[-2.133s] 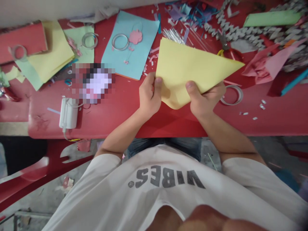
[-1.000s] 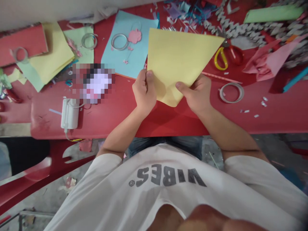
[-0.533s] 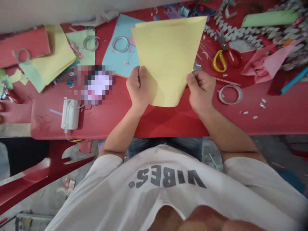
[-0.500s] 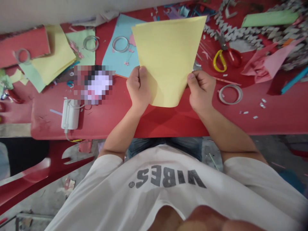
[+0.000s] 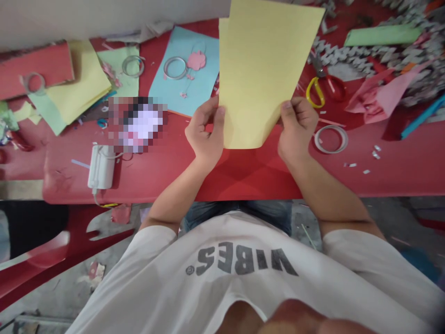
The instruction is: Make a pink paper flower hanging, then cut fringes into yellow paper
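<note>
I log the left hand (image 5: 205, 132) pinching the yellow sheet (image 5: 264, 69) at its left edge, thumb on the paper. The sheet stands raised over the red table (image 5: 243, 178), its top running out of view. The right hand (image 5: 297, 127) grips the opposite edge, fingers curled, with scissors (image 5: 314, 90) lying near it. I judge the step in hand to be a two-handed lift; the next move calls for even grips.

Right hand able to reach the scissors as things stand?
Probably yes: the right hand is close to the scissors and nothing lies between them, though it would first have to let go of the yellow paper.
</note>
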`<state>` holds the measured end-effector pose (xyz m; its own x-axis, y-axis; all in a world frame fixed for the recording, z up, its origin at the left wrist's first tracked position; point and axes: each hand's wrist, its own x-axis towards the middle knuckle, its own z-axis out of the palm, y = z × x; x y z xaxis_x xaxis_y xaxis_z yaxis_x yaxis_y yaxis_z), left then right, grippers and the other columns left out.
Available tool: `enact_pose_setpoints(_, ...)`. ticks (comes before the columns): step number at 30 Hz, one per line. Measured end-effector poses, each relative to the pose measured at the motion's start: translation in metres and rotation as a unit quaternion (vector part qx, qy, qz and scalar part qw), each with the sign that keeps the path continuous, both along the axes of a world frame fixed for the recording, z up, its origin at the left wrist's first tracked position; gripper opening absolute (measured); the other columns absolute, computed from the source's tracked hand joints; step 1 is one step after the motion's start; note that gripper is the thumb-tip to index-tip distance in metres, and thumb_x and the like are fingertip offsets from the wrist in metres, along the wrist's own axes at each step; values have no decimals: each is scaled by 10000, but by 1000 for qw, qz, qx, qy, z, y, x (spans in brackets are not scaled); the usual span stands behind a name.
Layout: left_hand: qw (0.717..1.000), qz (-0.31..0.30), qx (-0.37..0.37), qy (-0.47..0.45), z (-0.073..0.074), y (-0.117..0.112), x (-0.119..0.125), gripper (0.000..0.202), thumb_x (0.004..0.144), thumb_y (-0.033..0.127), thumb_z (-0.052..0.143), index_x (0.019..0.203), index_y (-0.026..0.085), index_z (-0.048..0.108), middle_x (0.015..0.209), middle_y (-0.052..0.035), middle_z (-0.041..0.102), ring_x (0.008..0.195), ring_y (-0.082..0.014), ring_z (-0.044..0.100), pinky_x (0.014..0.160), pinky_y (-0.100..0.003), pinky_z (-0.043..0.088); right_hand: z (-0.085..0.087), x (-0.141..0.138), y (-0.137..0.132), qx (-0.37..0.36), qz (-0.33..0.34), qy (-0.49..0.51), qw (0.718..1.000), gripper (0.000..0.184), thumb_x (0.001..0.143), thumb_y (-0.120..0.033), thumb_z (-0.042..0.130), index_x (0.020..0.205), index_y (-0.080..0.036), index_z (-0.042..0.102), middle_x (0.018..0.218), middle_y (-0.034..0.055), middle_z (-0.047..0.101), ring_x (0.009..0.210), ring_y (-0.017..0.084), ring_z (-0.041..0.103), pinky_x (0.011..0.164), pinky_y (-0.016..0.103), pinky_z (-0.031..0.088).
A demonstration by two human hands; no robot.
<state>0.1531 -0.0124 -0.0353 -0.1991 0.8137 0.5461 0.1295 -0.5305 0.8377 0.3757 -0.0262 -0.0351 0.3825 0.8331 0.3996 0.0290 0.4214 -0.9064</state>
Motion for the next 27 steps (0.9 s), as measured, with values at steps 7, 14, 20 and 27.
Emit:
enact_pose_setpoints(7, 999, 34, 11, -12, 14, -11, 5, 326, 1083, 563, 719, 1293, 316, 760, 1126, -19, 843, 1019, -199, 828, 989, -388, 690, -1, -7, 4, -4, 46, 58, 997, 403, 843, -665, 942, 994, -357, 730, 1077, 2, 827, 1125, 300, 788, 1094, 586, 653)
enact_pose_setpoints(14, 999, 24, 29, -21, 14, -9, 4, 320, 1077, 594, 751, 1271, 340, 769, 1132, 20, 856, 1019, -166, 817, 939, -391, 694, 2, -8, 1, -43, 49, 60, 996, 400, 810, -731, 928, 1015, -443, 742, 1135, -25, 851, 1239, 320, 755, 1160, 634, 597)
enact_pose_setpoints(20, 999, 32, -4, -2, 15, -10, 3, 370, 1072, 631, 718, 1246, 309, 767, 1131, -6, 849, 1035, -208, 828, 948, -430, 703, 9, -11, -3, -37, 69, 89, 993, 404, 779, -713, 940, 1030, -445, 772, 1153, -26, 855, 1275, 339, 748, 1207, 665, 545)
enact_pose_setpoints(27, 998, 42, 37, -25, 19, -11, 7, 317, 1057, 589, 759, 1254, 341, 767, 1058, 6, 849, 932, -177, 808, 875, -404, 699, 15, -11, -5, -62, 35, 77, 995, 411, 774, -765, 921, 945, -437, 743, 1117, 6, 852, 1369, 350, 696, 1220, 624, 567)
